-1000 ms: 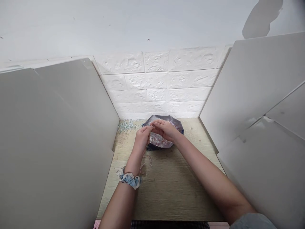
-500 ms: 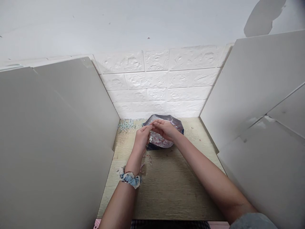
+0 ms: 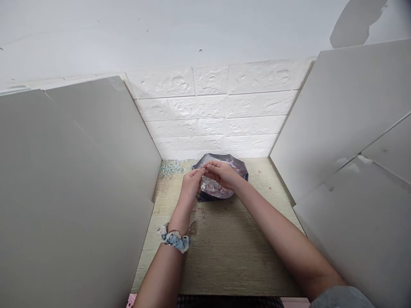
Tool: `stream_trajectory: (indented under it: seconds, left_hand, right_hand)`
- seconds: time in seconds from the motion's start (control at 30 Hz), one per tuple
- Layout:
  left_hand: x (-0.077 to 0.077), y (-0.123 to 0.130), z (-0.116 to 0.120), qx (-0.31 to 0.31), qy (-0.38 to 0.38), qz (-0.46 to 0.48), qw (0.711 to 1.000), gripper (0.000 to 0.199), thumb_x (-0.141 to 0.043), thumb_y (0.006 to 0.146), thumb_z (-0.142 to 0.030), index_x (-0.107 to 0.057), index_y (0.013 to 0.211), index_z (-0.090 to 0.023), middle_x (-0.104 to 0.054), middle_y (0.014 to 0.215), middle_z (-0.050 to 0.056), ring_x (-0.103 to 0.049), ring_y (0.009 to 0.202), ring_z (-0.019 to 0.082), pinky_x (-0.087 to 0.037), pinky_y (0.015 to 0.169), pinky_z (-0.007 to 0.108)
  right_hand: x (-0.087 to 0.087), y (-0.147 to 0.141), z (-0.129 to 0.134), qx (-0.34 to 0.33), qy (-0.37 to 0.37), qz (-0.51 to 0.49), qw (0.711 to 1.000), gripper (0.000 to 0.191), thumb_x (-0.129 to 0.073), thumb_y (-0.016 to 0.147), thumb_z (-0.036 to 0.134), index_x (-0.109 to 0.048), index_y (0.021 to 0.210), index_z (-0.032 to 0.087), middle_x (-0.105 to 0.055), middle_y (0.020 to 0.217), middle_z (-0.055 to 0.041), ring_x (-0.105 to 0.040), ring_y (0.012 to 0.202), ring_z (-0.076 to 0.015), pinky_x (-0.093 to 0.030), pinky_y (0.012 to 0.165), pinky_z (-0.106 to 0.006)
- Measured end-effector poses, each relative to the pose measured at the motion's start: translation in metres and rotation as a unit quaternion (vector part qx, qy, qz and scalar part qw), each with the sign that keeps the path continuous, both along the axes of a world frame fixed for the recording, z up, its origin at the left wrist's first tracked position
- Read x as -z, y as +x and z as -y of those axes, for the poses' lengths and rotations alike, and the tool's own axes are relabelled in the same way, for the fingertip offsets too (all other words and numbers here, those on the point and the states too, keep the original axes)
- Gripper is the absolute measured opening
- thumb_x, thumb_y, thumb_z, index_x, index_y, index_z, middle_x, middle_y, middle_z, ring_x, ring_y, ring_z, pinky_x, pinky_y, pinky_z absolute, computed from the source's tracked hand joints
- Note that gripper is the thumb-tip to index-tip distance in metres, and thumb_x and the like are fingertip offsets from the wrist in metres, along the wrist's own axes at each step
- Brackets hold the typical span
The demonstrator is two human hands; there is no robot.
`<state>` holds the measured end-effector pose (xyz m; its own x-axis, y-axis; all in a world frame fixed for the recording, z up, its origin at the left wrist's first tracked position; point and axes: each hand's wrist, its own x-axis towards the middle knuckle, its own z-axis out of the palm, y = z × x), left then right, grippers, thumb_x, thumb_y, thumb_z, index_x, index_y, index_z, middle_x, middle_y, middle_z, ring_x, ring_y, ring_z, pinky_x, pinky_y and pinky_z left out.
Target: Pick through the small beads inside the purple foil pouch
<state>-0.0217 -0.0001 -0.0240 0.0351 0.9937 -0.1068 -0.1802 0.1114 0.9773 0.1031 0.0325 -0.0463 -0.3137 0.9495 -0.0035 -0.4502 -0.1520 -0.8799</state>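
My left hand (image 3: pixel 192 183) is closed in a pinch, its fingertips meeting those of my right hand (image 3: pixel 221 174) above an open bag of beads (image 3: pixel 239 164). Between the right fingertips shows a small dark reddish bead (image 3: pixel 206 168). Pale beads hang just under the left fingers, and a pinkish bead string (image 3: pixel 203 214) trails onto the table below that hand; its thread is too fine to see. The bag is dark outside and silvery inside, with many pink and clear beads in it. A blue and white scrunchie (image 3: pixel 175 239) circles my left wrist.
Loose bluish and clear beads (image 3: pixel 173 167) lie scattered at the table's back left corner. Grey panels (image 3: pixel 80 179) rise on the left and right sides of the wooden table (image 3: pixel 240 252). A white brick-patterned wall (image 3: pixel 212 107) closes off the back.
Both hands keep the same pinch over the bag, with barely any movement. The reddish bead between the fingertips shows slightly more clearly.
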Motion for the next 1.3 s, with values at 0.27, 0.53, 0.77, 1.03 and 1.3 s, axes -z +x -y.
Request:
stream_trajectory:
  seconds: [0.27,0.53,0.77,1.03,1.3]
  left_hand:
    - [0.000,-0.001,-0.001,0.006,-0.003,-0.012,1.000,0.024,-0.061,0.068,-0.032,-0.045,0.057,-0.017,-0.027,0.043,-0.009,-0.018,0.035,0.002,-0.010,0.035,0.018]
    - [0.001,-0.001,-0.001,0.014,-0.013,-0.008,1.000,0.030,-0.064,0.066,-0.034,-0.041,0.056,-0.017,-0.025,0.042,-0.009,-0.017,0.035,0.001,-0.010,0.035,0.018]
    - [0.001,0.000,-0.002,0.024,-0.004,0.013,1.000,0.021,-0.061,0.068,-0.034,-0.053,0.070,-0.015,-0.036,0.051,-0.008,-0.021,0.033,0.000,-0.010,0.034,0.017]
    - [0.002,0.002,-0.001,0.043,0.018,0.029,0.999,0.031,-0.066,0.064,-0.040,-0.058,0.078,-0.014,-0.060,0.076,-0.001,-0.026,0.032,-0.002,-0.011,0.031,0.018]
    - [0.001,0.000,0.001,0.059,0.011,0.045,0.997,0.026,-0.065,0.064,-0.035,-0.060,0.078,-0.014,-0.064,0.082,0.001,-0.025,0.032,-0.003,-0.010,0.031,0.017]
  right_hand:
    - [0.003,0.001,-0.002,-0.012,0.010,0.016,1.000,0.011,-0.071,0.068,0.023,-0.062,0.071,0.016,-0.060,0.074,-0.0014,-0.056,0.074,-0.0095,-0.047,0.082,-0.026]
    - [0.002,0.002,-0.003,0.000,0.040,0.042,0.998,0.024,-0.076,0.060,0.032,-0.060,0.067,0.016,-0.060,0.072,-0.0014,-0.056,0.072,-0.0103,-0.047,0.079,-0.027]
    - [-0.014,0.015,-0.002,-0.006,0.157,0.233,0.960,0.020,-0.058,0.078,0.036,-0.055,0.077,0.016,-0.055,0.078,-0.0003,-0.053,0.074,-0.0111,-0.045,0.073,-0.028]
    - [-0.044,0.017,0.014,0.074,0.343,0.458,0.817,0.012,-0.044,0.084,0.016,-0.054,0.077,0.015,-0.054,0.081,-0.0023,-0.048,0.074,-0.0119,-0.035,0.066,-0.024]
    - [-0.045,0.025,0.010,0.067,0.351,0.445,0.821,0.011,-0.047,0.083,0.017,-0.057,0.079,0.014,-0.057,0.084,-0.0027,-0.050,0.079,-0.0128,-0.037,0.070,-0.025]
